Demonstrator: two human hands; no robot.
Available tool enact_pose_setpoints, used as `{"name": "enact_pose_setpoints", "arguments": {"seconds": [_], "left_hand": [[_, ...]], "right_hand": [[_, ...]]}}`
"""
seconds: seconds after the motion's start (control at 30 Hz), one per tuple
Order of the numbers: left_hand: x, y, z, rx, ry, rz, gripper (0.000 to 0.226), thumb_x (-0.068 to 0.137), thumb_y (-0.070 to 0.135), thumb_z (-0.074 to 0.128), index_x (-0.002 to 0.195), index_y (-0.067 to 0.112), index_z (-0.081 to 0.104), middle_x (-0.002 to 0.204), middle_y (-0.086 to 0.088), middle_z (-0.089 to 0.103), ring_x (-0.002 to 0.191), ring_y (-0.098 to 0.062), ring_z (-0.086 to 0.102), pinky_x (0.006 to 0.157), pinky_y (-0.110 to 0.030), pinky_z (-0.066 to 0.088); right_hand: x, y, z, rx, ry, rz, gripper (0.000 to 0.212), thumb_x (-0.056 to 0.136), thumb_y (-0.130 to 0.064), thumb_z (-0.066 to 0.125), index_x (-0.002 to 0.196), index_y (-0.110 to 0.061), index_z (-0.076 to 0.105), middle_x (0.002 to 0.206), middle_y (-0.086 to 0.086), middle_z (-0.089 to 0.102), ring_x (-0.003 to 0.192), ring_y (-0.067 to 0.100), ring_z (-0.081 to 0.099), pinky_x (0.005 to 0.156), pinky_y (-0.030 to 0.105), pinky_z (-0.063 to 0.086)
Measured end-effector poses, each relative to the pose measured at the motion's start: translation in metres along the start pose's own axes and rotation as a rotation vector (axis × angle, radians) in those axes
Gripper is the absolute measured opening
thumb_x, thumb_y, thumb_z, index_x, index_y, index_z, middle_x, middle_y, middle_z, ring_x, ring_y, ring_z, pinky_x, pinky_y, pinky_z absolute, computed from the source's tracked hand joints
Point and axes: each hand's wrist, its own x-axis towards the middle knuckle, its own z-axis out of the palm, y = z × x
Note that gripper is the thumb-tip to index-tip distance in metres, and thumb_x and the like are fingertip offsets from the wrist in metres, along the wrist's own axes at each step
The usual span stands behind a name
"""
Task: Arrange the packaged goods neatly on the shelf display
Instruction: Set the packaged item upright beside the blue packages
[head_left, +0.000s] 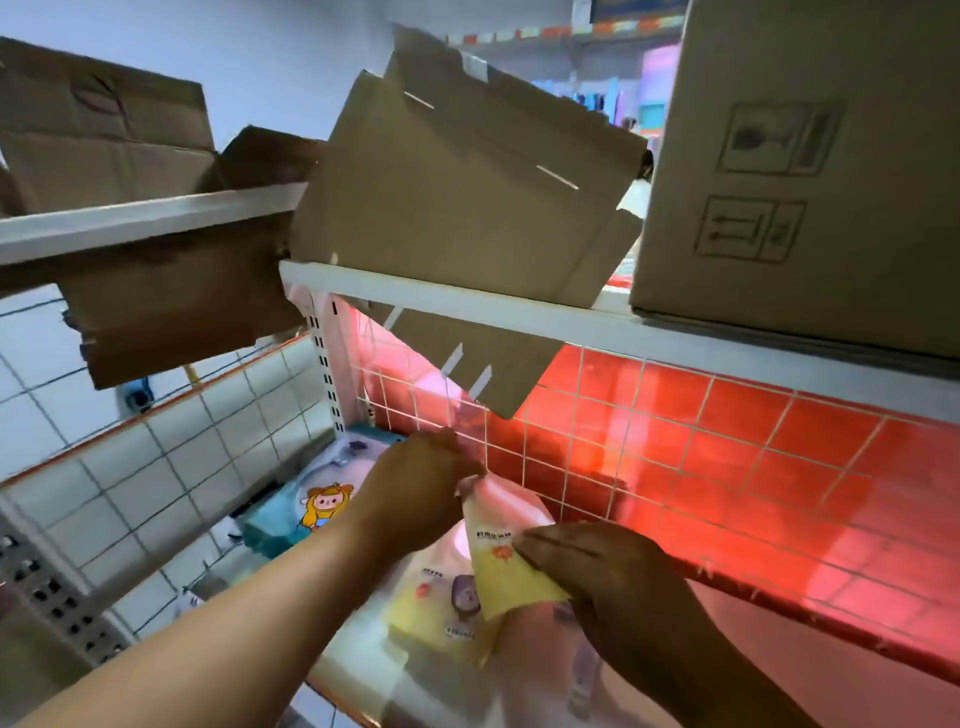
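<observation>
A yellow and white packet (501, 551) stands tilted on the lower shelf, held between both hands. My left hand (415, 486) pinches its top corner near the wire grid. Gripping its lower right edge is my right hand (597, 577). A second yellow packet with a purple cartoon (441, 603) lies flat beneath it. To the left lies a white and teal pack with a cartoon figure (317, 499).
A white wire grid (519, 415) backs the shelf in front of red tiles (727, 441). Flattened cardboard (467, 197) hangs over the upper white shelf edge (519, 312). A large closed carton (805, 156) sits at the top right. More cardboard (104, 130) lies at the upper left.
</observation>
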Motion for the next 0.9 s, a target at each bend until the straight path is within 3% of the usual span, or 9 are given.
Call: {"name": "enact_pose_setpoints", "arguments": {"seconds": [0.1,0.2,0.3,0.4,0.5,0.63,0.77,0.9], "left_hand": [[0.013,-0.026,0.018,-0.113,-0.029,0.047,0.066,0.084,0.043,0.019,0.127,0.037,0.069,0.123,0.009,0.071,0.111,-0.014,0.065,0.089,-0.026,0.046],[0.026,-0.050,0.036,-0.256,-0.115,0.098,0.041,0.095,0.016,0.049,0.125,0.034,0.071,0.123,0.007,0.072,0.111,-0.012,0.066,0.085,-0.012,0.037],[0.034,-0.076,0.057,-0.325,-0.218,0.165,0.054,0.085,0.001,0.057,0.127,0.032,0.071,0.122,0.002,0.073,0.107,-0.014,0.065,0.082,0.007,0.022],[0.041,-0.088,0.070,-0.310,-0.248,0.213,0.052,0.090,0.008,0.059,0.133,0.038,0.065,0.130,0.001,0.068,0.116,-0.025,0.064,0.099,-0.011,0.034],[0.053,-0.087,0.068,-0.187,-0.399,0.212,0.055,0.100,0.022,0.046,0.147,0.051,0.044,0.152,0.009,0.048,0.135,-0.020,0.049,0.115,-0.026,0.035],[0.062,-0.083,0.067,-0.057,-0.496,0.284,0.059,0.097,0.026,0.050,0.150,0.049,0.036,0.151,0.009,0.048,0.134,-0.018,0.048,0.111,-0.028,0.038],[0.060,-0.072,0.068,0.137,-0.547,0.334,0.055,0.100,0.029,0.048,0.152,0.040,0.034,0.150,0.001,0.050,0.136,-0.023,0.047,0.112,-0.036,0.034],[0.064,-0.067,0.073,0.214,-0.651,0.351,0.046,0.097,0.036,0.055,0.142,0.032,0.046,0.142,0.001,0.056,0.129,-0.026,0.053,0.108,-0.035,0.038]], "right_hand": [[0.015,-0.015,0.029,-0.039,-0.001,0.109,0.041,0.086,-0.018,0.057,0.122,-0.029,0.071,0.123,-0.009,0.070,0.105,0.012,0.066,0.091,0.028,0.054],[0.027,-0.028,0.053,-0.105,-0.047,0.161,0.036,0.094,-0.028,0.049,0.122,-0.031,0.071,0.124,-0.010,0.070,0.106,0.012,0.068,0.092,0.030,0.054],[0.035,-0.041,0.071,-0.152,-0.114,0.239,0.035,0.092,-0.026,0.056,0.124,-0.031,0.070,0.123,-0.009,0.070,0.106,0.011,0.068,0.092,0.029,0.055],[0.034,-0.051,0.083,-0.167,-0.144,0.283,0.035,0.092,-0.028,0.054,0.123,-0.030,0.069,0.119,-0.007,0.072,0.101,0.010,0.069,0.087,0.027,0.058],[0.034,-0.052,0.093,-0.151,-0.199,0.355,0.033,0.093,-0.031,0.063,0.125,-0.034,0.067,0.120,-0.011,0.071,0.101,0.005,0.068,0.086,0.024,0.057],[0.032,-0.054,0.108,-0.141,-0.285,0.460,0.036,0.095,-0.045,0.053,0.130,-0.040,0.058,0.128,-0.016,0.065,0.111,0.002,0.062,0.094,0.025,0.055],[0.030,-0.058,0.124,-0.184,-0.366,0.441,0.041,0.086,-0.048,0.070,0.125,-0.041,0.059,0.127,-0.016,0.064,0.108,0.005,0.062,0.087,0.027,0.056],[0.031,-0.061,0.143,-0.211,-0.480,0.442,0.042,0.086,-0.049,0.044,0.125,-0.035,0.053,0.129,-0.007,0.060,0.117,0.018,0.057,0.089,0.042,0.053]]}}
